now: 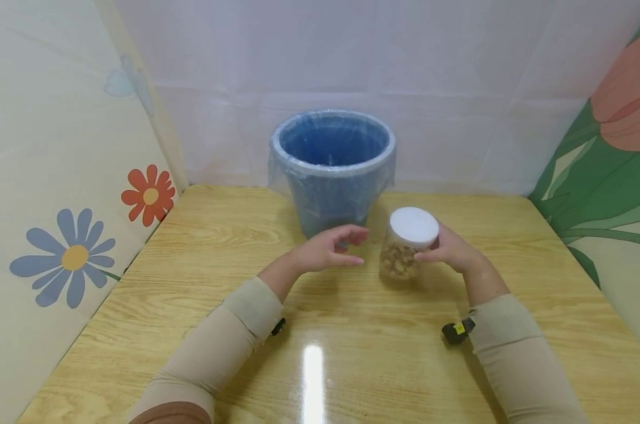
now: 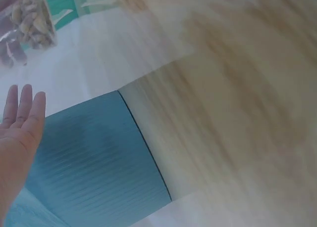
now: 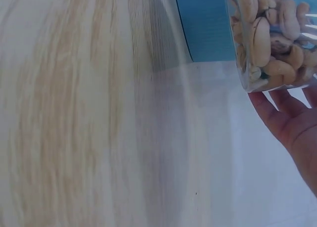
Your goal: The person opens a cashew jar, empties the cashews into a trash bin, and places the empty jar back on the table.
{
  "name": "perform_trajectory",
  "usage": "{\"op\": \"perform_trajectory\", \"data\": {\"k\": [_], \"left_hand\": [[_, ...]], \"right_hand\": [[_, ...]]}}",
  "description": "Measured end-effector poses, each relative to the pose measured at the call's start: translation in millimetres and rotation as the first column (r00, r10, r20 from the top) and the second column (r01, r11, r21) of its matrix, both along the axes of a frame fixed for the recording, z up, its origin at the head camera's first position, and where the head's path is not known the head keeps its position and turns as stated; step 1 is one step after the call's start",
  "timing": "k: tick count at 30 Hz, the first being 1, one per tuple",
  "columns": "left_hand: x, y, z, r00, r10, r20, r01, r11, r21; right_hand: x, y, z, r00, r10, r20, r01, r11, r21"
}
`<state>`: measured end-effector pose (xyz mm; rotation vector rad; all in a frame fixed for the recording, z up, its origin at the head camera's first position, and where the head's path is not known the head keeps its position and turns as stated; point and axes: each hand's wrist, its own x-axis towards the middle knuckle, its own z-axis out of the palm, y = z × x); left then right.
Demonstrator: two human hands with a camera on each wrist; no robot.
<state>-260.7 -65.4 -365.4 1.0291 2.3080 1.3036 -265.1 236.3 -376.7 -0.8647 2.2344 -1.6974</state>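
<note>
Your jar is above the right-middle part of the table, in front of the bin and a little to its right. Its white lid is on, which would keep the nuts inside while you handle it. Whether its base touches the wood, I cannot tell.

Your right hand grips the jar from its right side, thumb across the near wall and fingers behind; that hold likely steadies it while leaving the lid uncovered. Your left hand holds nothing: thumb and fingers are spread apart, facing the jar but not touching it, so the jar's left side is free for a 2nd grip, I judge.

Beyond your 2 hands, the bin stands upright near the table's far edge. A clear liner folds over its rim, probably so it won't slip in, and its mouth faces up. A pale cloth hangs behind, and a flower-print panel flanks the table at left.
</note>
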Motion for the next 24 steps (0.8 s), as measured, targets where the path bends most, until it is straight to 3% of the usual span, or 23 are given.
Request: {"op": "perform_trajectory", "data": {"k": [16,24], "left_hand": [[9.7,8,13.7,1.000,-0.001,-0.006,0.001,0.996,0.088],[14.4,13,23.0,0.998,0.039,-0.049,-0.029,0.984,0.177]], "right_hand": [[9.0,-17,16.7,0.994,0.065,-0.091,-0.068,0.997,-0.026],[8.3,-24,21.8,0.989,0.093,-0.116,-0.093,0.996,0.008]]}}
